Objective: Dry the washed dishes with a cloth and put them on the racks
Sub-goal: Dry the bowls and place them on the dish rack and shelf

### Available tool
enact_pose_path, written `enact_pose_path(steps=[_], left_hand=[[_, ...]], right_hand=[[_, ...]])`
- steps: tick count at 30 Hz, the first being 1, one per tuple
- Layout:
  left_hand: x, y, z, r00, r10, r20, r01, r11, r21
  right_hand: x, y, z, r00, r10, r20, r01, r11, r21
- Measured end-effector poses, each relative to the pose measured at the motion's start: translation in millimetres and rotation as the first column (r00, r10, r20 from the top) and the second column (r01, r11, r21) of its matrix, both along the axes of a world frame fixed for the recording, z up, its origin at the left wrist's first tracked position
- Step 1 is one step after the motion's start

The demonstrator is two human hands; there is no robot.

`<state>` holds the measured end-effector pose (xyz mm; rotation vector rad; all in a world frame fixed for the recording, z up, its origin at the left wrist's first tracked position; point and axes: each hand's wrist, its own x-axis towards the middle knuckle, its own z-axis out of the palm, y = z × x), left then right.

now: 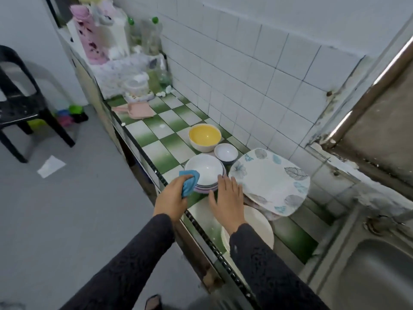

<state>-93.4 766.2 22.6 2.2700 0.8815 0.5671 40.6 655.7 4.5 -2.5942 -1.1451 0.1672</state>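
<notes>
**A:** Hands?

**B:** Left hand (pixel 173 195) has its fingers curled round a bunched blue cloth (pixel 190 181), held against the left rim of the stack of round bowls (pixel 205 170), white on top with lilac and grey rims below. Right hand (pixel 228 195) is flat with fingers straight, gripping nothing, just right of the stack. Can't tell if it's touching.

**A:** Where's the stack?

**B:** On the green-and-white checked tile counter (pixel 156 135), close to its left edge, with the floor beyond.

**A:** Failure modes?

**B:** My read:
- Wet nested bowls could shift under a one-sided wipe. With no real grip on the right, the stack could slide or the top bowl could skate off.
- The square white leaf-print plate (pixel 270 182), just right of the right hand, looks propped on other dishes. A knock could tip it onto the round white plate (pixel 259 227) nearer, or toward the steel sink (pixel 368 276).

**A:** Racks?

**B:** None in view.
</notes>
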Motion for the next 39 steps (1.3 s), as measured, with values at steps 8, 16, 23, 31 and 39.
enact_pose_path(steps=[8, 16, 23, 31, 39], left_hand=[[17.3, 109.5, 4.4, 0.995, -0.098, -0.023, 0.098, 0.995, 0.004], [86.3, 174.5, -7.8, 0.963, -0.269, -0.025, 0.267, 0.961, -0.066], [166.8, 233.3, -17.4, 0.94, -0.339, -0.02, 0.333, 0.931, -0.15], [225.3, 274.2, -25.5, 0.889, -0.453, -0.072, 0.435, 0.882, -0.181], [256.6, 296.7, -39.3, 0.822, -0.567, -0.049, 0.54, 0.803, -0.251]], right_hand=[[-2.2, 98.7, -10.9, 0.986, -0.162, -0.046, 0.162, 0.987, -0.005], [64.8, 150.4, -18.1, 0.9, -0.408, -0.153, 0.427, 0.896, 0.121], [169.4, 200.0, -22.1, 0.713, -0.617, -0.333, 0.648, 0.761, -0.022], [220.8, 224.4, -64.1, 0.698, -0.699, -0.159, 0.624, 0.701, -0.345], [242.0, 218.7, -79.3, 0.722, -0.677, -0.144, 0.58, 0.705, -0.409]])
